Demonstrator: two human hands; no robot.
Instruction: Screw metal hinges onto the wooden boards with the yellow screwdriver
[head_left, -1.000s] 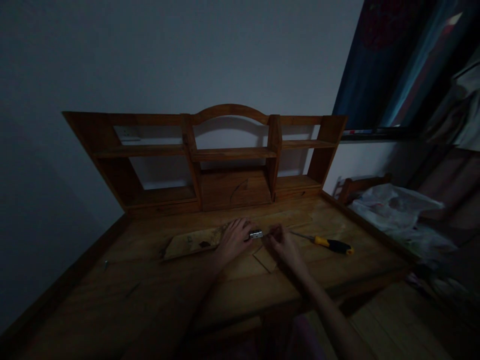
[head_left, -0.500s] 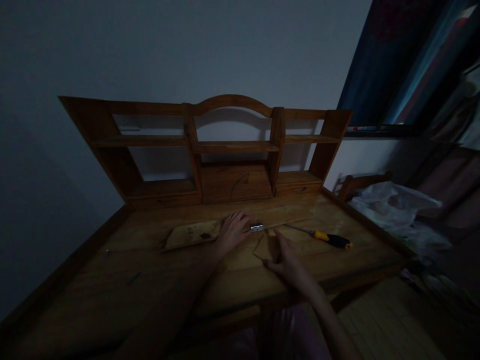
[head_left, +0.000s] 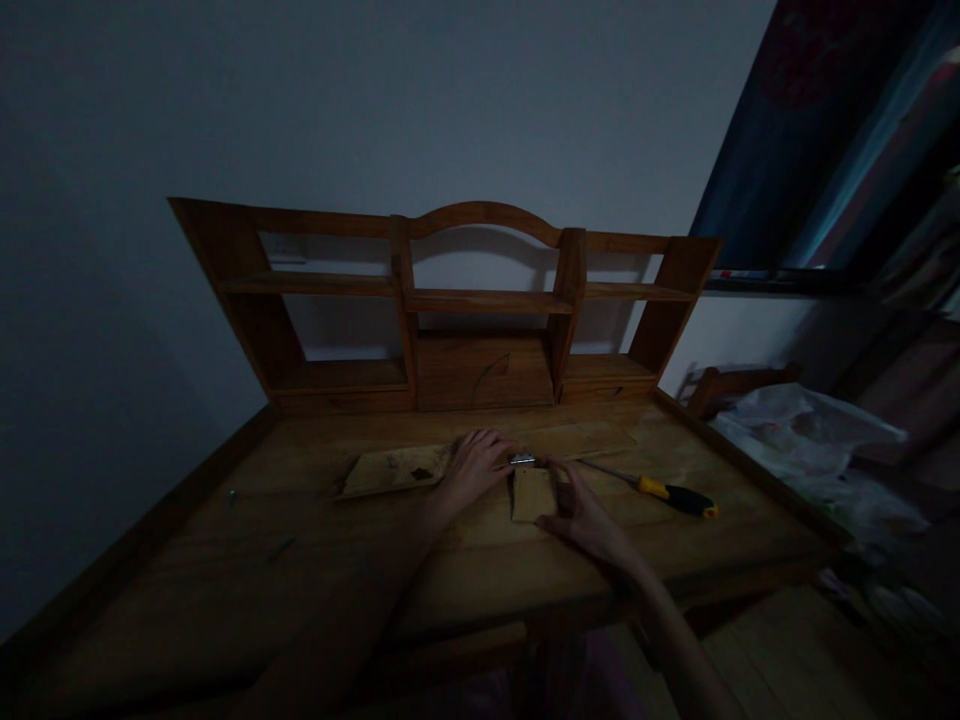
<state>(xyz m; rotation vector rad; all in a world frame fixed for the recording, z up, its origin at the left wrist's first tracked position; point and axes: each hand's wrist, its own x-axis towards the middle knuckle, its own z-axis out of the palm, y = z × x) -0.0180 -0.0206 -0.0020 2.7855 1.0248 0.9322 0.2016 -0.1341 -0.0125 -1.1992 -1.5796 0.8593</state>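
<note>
My left hand [head_left: 474,468] is closed over the right end of a long wooden board [head_left: 394,470], which has a dark diamond-shaped mark. At its fingertips is a small shiny metal hinge [head_left: 523,460]; whether it is fixed to the board cannot be made out. My right hand [head_left: 589,515] grips a small square wooden piece [head_left: 533,496] between thumb and fingers, just below the hinge. The far edge of this piece lies close to or against the hinge. A screwdriver [head_left: 679,498] with a yellow and black handle rests right of my right hand.
A wooden shelf unit [head_left: 487,300] stands along the back of the desk [head_left: 450,570]. A screw [head_left: 232,495] and a small dark thin item [head_left: 281,550] lie at left. Behind the screwdriver shaft is a thin flat strip [head_left: 577,438]. Plastic bags [head_left: 802,425] sit beyond the right edge.
My right hand left the hinge, opened, and took hold of the small wooden piece, which has been turned square and brought up to the hinge. My left hand stays at the board. The view shifted slightly.
</note>
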